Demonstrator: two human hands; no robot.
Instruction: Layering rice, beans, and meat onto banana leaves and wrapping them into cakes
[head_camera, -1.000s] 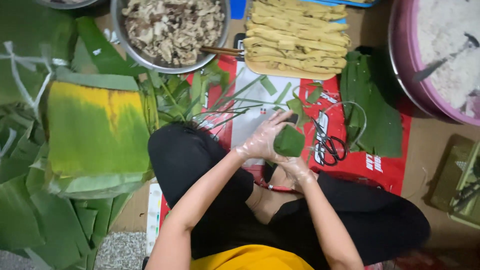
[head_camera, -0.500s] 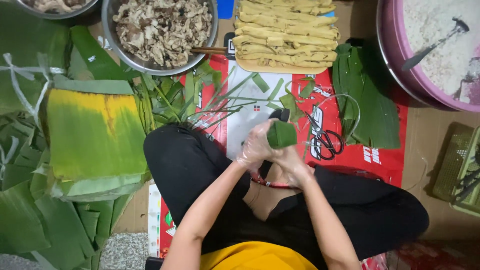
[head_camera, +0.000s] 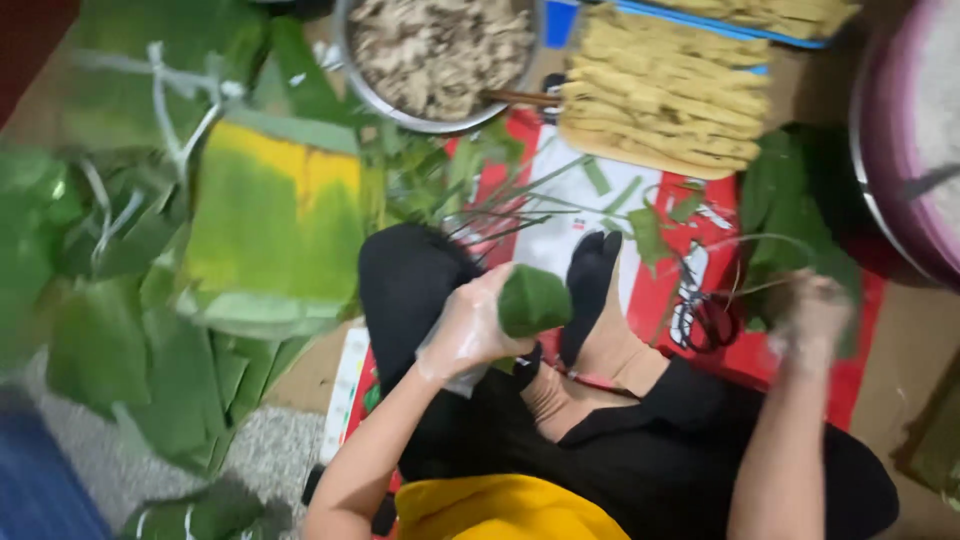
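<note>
Parcel, leaf-wrapped, gripped in gloved left hand above lap. Right hand out by scissors, blurred; grip unreadable, perhaps pulling a tie strand. Best held firm, folds pinned shut. Beyond: leaves, meat bowl, yellow strips.

Brown floor, red printed mat spread on it, banana leaves piled left, scissors on the mat

right hand left leaf parcel | swung out right, blurred
</note>
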